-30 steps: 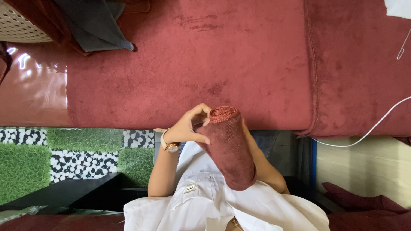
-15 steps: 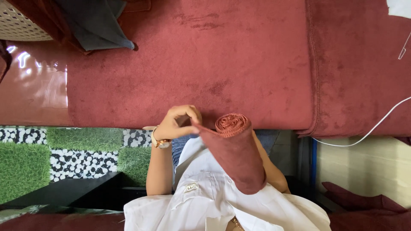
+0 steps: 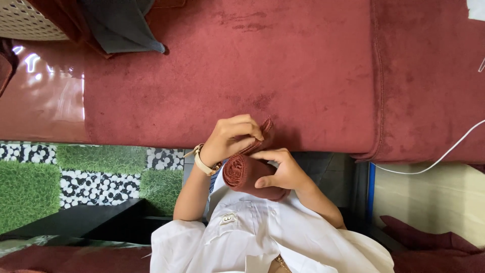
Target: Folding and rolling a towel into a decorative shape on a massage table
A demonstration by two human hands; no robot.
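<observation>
My right hand (image 3: 284, 171) lies over a rolled, rust-red terry towel (image 3: 242, 174), just below the middle of the frame. The fingers curl across the top and the thumb presses in from the side. That grip closes around the roll and, I judge, keeps the layers from springing loose. The spiral end of the roll faces left.

My left hand (image 3: 233, 139), with a pale-strapped wristwatch (image 3: 202, 163) on it, sits just above the roll. Its fingertips pinch the towel's loose tail (image 3: 264, 126), which runs up and to the right from the roll. The pinch holds that strip taut, so the fabric stays flat against the roll and does not bunch. Both hands are therefore grasping the same towel, one on the body and one on the free end.

The roll hangs close to my white shirt (image 3: 252, 237), in front of the edge of the wide dark-red plush cushion (image 3: 252, 60) that fills the upper half of the frame. The tail overlaps that edge.

At the upper left a grey cloth (image 3: 121, 25) is draped beside a cream woven basket (image 3: 25, 20). A white cable (image 3: 439, 157) trails at the right. At the lower left there is a green grass-like mat with black-and-white pebble panels (image 3: 30, 187).
</observation>
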